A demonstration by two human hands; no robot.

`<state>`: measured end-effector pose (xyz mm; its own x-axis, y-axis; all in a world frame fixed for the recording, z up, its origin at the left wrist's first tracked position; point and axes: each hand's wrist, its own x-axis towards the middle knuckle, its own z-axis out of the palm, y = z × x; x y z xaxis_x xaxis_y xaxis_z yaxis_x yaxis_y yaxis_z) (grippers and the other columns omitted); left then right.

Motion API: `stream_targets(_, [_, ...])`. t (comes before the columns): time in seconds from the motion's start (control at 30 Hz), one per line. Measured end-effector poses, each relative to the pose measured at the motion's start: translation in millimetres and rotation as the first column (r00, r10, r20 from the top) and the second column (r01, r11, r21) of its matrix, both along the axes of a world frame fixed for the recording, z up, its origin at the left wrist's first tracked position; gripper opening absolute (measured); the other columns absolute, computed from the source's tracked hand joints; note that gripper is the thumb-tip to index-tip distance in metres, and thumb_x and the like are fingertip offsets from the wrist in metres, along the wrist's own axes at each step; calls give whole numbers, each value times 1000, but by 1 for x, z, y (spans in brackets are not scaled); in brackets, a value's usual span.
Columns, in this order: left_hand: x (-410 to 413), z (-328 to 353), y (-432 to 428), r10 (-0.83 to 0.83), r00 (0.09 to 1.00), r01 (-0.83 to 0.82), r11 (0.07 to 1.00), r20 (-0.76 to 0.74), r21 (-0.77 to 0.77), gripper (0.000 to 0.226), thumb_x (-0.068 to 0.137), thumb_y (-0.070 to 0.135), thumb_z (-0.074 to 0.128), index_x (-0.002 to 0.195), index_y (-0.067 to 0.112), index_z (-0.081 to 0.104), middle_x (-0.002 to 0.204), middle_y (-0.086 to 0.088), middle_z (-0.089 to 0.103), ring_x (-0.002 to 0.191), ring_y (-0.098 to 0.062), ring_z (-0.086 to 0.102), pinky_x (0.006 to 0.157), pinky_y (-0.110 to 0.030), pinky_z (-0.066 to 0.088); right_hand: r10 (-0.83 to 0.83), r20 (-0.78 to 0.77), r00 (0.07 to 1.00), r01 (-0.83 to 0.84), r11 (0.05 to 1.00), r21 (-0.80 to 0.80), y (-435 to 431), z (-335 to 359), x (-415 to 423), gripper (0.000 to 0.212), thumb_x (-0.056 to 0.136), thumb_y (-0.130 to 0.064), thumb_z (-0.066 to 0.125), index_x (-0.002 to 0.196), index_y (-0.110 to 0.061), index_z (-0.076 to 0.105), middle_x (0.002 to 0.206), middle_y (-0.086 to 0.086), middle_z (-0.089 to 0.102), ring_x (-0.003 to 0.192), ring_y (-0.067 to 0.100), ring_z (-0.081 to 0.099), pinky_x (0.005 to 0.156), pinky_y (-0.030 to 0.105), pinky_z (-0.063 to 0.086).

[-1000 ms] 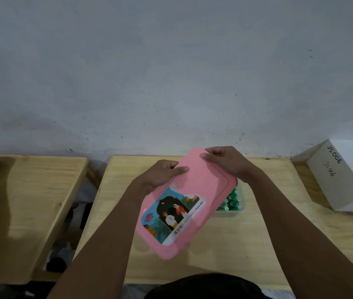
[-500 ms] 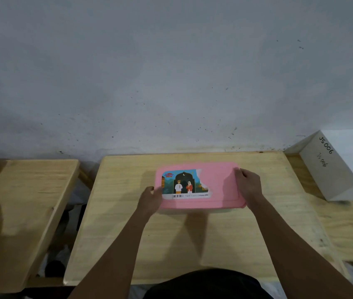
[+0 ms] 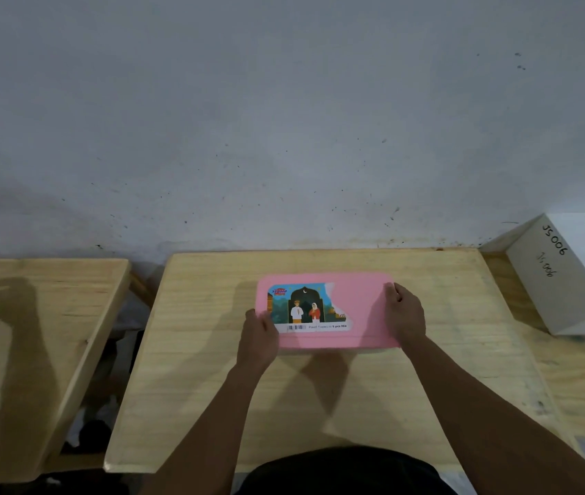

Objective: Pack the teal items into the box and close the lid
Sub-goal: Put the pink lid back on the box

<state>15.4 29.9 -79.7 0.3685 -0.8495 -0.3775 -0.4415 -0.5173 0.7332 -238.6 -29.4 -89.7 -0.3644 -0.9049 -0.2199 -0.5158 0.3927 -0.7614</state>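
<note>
A flat pink plastic lid (image 3: 362, 309) with rounded corners is seen laid level over the box on the pale plywood worktop (image 3: 319, 387), covering the container entirely, so that neither the box walls nor any teal items inside can be made out from above. A colourful printed label (image 3: 307, 307), torn along its right edge and showing two standing figures beneath a dark arch with a barcode strip below, is stuck across the left half of the lid. The lid is gripped at its two short ends: the left hand (image 3: 258, 339) is pressed against the near left corner with the thumb lying on the label's edge, while the right hand (image 3: 405, 314) is clamped over the right end, fingers curled down the side. Both bare forearms are extended from the bottom of the view, angled inward toward the lid, and the hands are held well apart, one at each end. A second plywood surface (image 3: 33, 334) is visible to the left, separated by a gap, with a shadow cast across it. A white rectangular cardboard carton (image 3: 569, 273) bearing the handwritten marking "JS 006" is seen at the right, against the scuffed grey wall (image 3: 283, 119).
</note>
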Motion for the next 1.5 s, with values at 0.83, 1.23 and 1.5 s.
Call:
stream_targets(0.83, [-5,-17,-27,-375,635,474,880,675,42,70,83,61,33,148,35,22,159,-12,13,142,-37,22,111,-53,31,426,-562,709,-507,862,13,-8,-12,13,52,101,-40,24,147,-17,37,154,7,36,149,23,16,94,43,51])
stream_targets(1.23, [-7,-9,-22,-143,874,267,939,465,-214,58,92,45,44,145,25,31,155,5,29,119,-19,54,79,-33,51,192,-248,950,-221,971,-95,-3,-7,10,51,100,-35,42,147,-18,36,153,2,39,139,21,38,104,47,43])
stream_targets(1.5, [-10,-2,-26,285,958,-285,958,24,-21,42,98,40,43,96,4,65,85,-6,62,81,-25,58,70,-29,37,-45,389,920,-38,978,204,2,12,-7,26,95,-38,54,109,-19,65,104,-2,64,85,11,58,64,28,46])
